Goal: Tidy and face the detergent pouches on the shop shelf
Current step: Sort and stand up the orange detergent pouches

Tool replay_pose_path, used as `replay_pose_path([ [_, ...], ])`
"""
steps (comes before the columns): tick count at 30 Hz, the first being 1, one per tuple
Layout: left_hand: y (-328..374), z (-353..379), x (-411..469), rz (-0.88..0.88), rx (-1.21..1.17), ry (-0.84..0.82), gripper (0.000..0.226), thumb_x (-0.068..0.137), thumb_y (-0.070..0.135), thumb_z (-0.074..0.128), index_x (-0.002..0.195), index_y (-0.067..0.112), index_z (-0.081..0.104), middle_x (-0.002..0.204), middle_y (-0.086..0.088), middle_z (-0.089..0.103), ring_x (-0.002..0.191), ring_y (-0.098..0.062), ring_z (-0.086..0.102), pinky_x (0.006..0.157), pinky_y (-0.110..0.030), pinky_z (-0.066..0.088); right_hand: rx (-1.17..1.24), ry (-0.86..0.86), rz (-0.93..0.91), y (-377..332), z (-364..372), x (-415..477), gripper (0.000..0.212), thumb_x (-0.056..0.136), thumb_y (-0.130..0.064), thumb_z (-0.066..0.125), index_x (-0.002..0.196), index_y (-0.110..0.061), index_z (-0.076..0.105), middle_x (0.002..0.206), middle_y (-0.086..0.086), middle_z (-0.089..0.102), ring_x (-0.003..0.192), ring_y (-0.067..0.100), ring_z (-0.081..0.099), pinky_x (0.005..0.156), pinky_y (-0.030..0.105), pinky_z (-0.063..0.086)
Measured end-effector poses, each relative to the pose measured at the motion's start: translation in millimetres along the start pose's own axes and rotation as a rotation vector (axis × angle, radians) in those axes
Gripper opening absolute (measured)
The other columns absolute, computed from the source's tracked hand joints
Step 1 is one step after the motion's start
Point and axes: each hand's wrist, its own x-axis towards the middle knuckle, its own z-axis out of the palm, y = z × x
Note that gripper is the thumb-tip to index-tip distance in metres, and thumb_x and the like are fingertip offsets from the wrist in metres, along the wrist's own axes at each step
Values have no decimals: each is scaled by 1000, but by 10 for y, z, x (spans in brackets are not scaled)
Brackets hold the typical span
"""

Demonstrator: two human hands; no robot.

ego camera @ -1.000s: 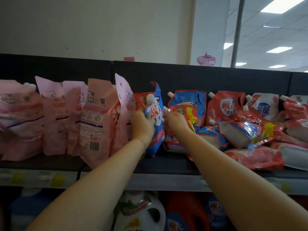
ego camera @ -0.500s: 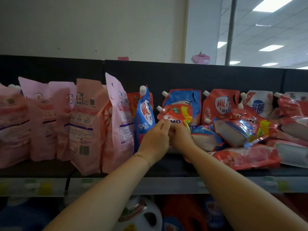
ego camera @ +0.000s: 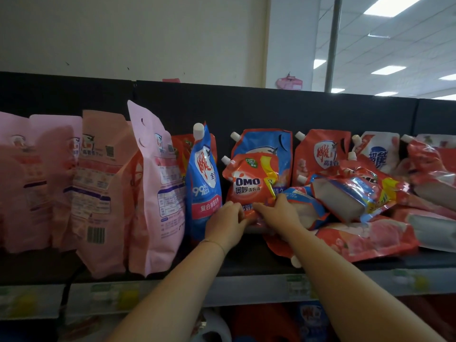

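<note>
The red OMO pouch (ego camera: pixel 249 183) stood upright on the shelf (ego camera: pixel 246 266), its spout at the upper left, just right of the upright blue pouch (ego camera: pixel 203 183) and in front of a taller blue-and-red pouch (ego camera: pixel 266 144); the left hand (ego camera: pixel 225 224) gripped its lower left corner, fingers curled onto it; the right hand (ego camera: pixel 278 213) held its bottom edge, fingers clamped there; pink bags (ego camera: pixel 153 188) stood to the left; slumped pouches (ego camera: pixel 357 193) lay heaped to the right.

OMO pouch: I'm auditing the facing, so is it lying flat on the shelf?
No, the OMO pouch stands upright with its label outward, left hand and right hand holding its bottom edge.
</note>
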Motion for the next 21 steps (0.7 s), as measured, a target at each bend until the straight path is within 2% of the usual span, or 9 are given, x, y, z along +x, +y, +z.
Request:
replay_pose_path([
  [3, -35, -2, -10, 51, 14, -2, 31, 88, 42, 63, 70, 27, 43, 84, 8, 49, 81, -10, 51, 66, -22, 36, 119, -73, -27, 151, 7, 72, 83, 54, -68, 71, 119, -27, 38, 113, -1, 63, 99, 24, 64, 86, 49, 54],
  [5, -50, -12, -26, 71, -4, -31, 29, 87, 45, 63, 71, 26, 47, 80, 9, 53, 78, -10, 53, 65, -23, 39, 156, -74, -68, 218, 11, 97, 83, 47, -72, 69, 115, -30, 44, 110, -5, 64, 100, 21, 65, 88, 48, 54],
  [7, -51, -29, -47, 88, 4, -57, 23, 87, 43, 62, 77, 27, 50, 81, 8, 56, 80, -12, 57, 70, -25, 45, 219, -40, -70, 183, -1, 24, 76, 54, -71, 68, 113, -29, 47, 109, -6, 63, 101, 20, 64, 89, 48, 53],
  [9, -37, -49, -67, 87, 16, -68, 22, 85, 44, 63, 80, 28, 48, 79, 9, 54, 77, -11, 55, 69, -25, 44, 254, 0, -54, 140, -16, -29, 61, 72, -64, 66, 114, -23, 50, 107, -4, 62, 100, 20, 64, 88, 46, 54],
  [11, -16, -57, -78, 62, 16, -83, 26, 82, 49, 63, 82, 28, 47, 81, 8, 56, 75, -10, 53, 69, -25, 44, 268, 14, -68, 118, -25, -42, 36, 87, -47, 63, 100, -14, 59, 90, -1, 66, 82, 15, 67, 77, 39, 58],
  [13, -1, -63, -91, 36, -2, -94, 38, 78, 60, 62, 92, 26, 55, 94, 4, 62, 84, -13, 58, 75, -27, 49, 304, 5, -109, 110, -31, -68, 28, 90, -36, 64, 101, -10, 62, 79, 2, 68, 63, 9, 66, 62, 32, 57],
  [16, 0, -66, -103, 0, -21, -117, 64, 72, 72, 62, 113, 23, 59, 106, 5, 63, 95, -13, 61, 83, -27, 50, 291, 3, -193, 116, -36, -112, 23, 90, -28, 64, 105, -12, 55, 90, 3, 67, 76, 14, 68, 69, 35, 59],
  [18, 0, -16, -79, -43, -8, -141, 70, 71, 71, 63, 119, 20, 57, 113, 2, 63, 100, -17, 61, 86, -32, 51, 281, 10, -281, 112, -36, -135, 21, 90, -21, 64, 105, -12, 52, 92, -2, 63, 80, 10, 66, 72, 31, 59],
  [21, 8, 93, -28, -144, 87, -171, 70, 78, 62, 63, 128, 15, 49, 120, -6, 59, 106, -25, 60, 88, -37, 51, 158, -18, -400, 102, -20, -142, 13, 90, -11, 63, 95, -12, 52, 89, -3, 58, 76, 8, 63, 65, 19, 55],
])
